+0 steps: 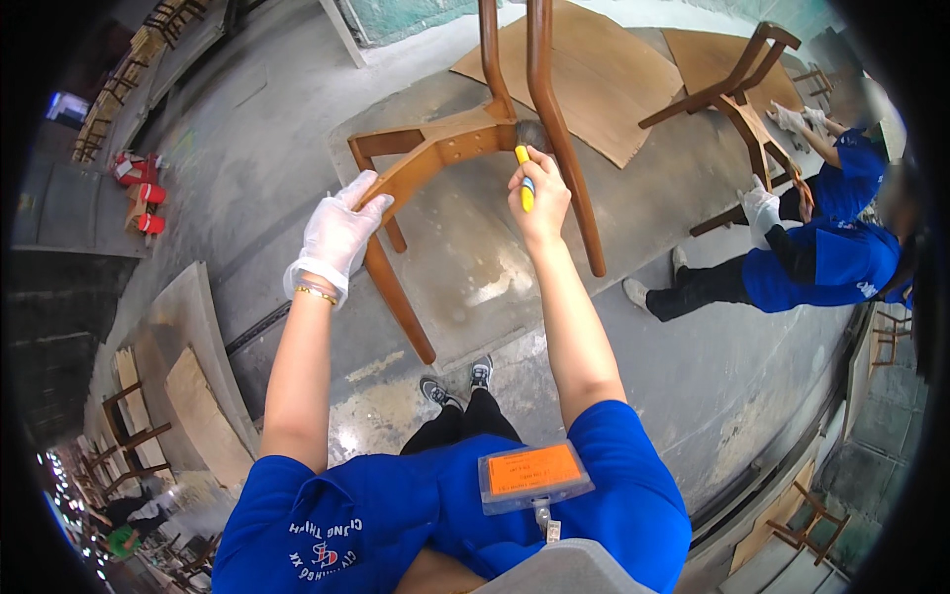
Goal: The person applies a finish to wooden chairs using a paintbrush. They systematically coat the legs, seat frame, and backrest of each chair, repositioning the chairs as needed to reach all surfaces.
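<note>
A brown wooden chair frame (450,144) lies tipped on the grey concrete floor in front of me. My left hand (339,230), in a thin white glove, grips the frame's near corner where a leg (396,292) joins. My right hand (537,193), bare, is closed on a yellow-handled brush (524,176). The brush's dark bristles (532,135) touch the frame next to a long curved back rail (564,148). My feet (457,384) stand just below the chair.
A person in blue (821,262) sits at the right, gloved hands on another chair frame (742,94). Brown board sheets (614,69) lie on the floor beyond. Red objects (143,193) sit at far left. More chair frames (134,436) and boards (203,416) stand lower left.
</note>
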`<state>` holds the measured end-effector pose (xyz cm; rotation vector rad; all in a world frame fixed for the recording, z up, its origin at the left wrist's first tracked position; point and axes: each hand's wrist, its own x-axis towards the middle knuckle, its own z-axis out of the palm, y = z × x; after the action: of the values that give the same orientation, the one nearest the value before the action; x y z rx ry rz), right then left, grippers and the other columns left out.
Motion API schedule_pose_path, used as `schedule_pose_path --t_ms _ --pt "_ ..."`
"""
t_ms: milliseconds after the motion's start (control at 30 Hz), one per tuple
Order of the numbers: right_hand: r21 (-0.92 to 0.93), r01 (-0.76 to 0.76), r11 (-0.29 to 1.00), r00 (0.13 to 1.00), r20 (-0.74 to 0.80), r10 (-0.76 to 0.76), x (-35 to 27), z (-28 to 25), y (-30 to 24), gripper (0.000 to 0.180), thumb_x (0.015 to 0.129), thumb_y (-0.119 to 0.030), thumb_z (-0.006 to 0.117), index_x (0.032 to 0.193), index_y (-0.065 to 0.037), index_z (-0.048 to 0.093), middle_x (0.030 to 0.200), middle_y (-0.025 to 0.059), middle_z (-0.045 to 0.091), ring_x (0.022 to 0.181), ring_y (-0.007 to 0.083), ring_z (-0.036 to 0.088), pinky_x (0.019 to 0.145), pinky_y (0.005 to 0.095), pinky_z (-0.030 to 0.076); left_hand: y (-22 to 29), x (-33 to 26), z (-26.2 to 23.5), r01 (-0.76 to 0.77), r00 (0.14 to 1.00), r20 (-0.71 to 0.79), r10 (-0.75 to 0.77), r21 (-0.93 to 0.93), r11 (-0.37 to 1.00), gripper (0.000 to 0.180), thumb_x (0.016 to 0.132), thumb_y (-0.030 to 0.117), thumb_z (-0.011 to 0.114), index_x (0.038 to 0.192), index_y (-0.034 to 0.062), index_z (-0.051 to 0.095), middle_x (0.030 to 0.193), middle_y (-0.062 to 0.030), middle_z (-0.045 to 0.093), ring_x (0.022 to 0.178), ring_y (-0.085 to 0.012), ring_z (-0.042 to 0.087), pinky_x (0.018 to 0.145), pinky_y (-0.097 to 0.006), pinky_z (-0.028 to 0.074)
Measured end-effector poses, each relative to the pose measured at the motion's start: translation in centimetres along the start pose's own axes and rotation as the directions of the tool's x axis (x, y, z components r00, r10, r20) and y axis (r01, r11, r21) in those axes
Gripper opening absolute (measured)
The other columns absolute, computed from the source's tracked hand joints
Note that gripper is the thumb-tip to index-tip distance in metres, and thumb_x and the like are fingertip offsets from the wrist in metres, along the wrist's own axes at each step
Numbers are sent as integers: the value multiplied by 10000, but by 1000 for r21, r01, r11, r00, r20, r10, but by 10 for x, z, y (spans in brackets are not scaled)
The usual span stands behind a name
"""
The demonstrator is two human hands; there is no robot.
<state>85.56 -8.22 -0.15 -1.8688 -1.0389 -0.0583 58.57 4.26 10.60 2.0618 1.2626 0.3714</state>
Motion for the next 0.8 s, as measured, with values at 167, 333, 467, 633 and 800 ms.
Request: schedule_pose_path --t_ms 167,333,467,633,800 --pt "105 127 986 986 -123 -114 -1 46 -6 178 740 53 739 768 -105 662 1432 125 686 1114 294 761 856 407 625 -3 0 2 -21 1000 8 21 50 999 545 993 371 734 1439 66 662 1452 -155 669 1336 -320 644 1111 -353 487" --pt "705 -56 707 997 83 -4 -25 78 -19 223 741 126 774 705 -43 633 1360 200 714 1248 277 695 1040 356 534 -1 -4 0 -99 995 1 101 202 974 567 1033 430 677 1452 49 637 1444 -191 661 1332 -355 637 1134 -378 466" --pt "876 -277 395 927 353 -131 -22 64 3 245 777 151 753 682 -47 643 1320 215 727 1297 312 666 1103 382 494 -3 -3 2 -70 998 21 68 150 986 525 1078 420 604 1463 63 630 1462 -181 648 1349 -373 614 1153 -379 451" --pt "288 -14 958 913 -387 130 -14 65 10 240 814 130 694 693 -49 589 1377 239 691 1223 379 708 971 436 593 4 -4 8 -59 998 27 56 110 992 554 1122 488 485 1476 86 627 1499 -155 634 1404 -350 577 1186 -362 409" --pt "843 -252 475 899 386 -208 -33 58 -14 270 762 102 788 676 -62 591 1375 237 691 1330 345 637 1125 426 468 24 -13 1 105 994 34 -105 8 994 697 1125 627 320 1472 119 647 1515 -152 626 1437 -343 551 1186 -365 392"
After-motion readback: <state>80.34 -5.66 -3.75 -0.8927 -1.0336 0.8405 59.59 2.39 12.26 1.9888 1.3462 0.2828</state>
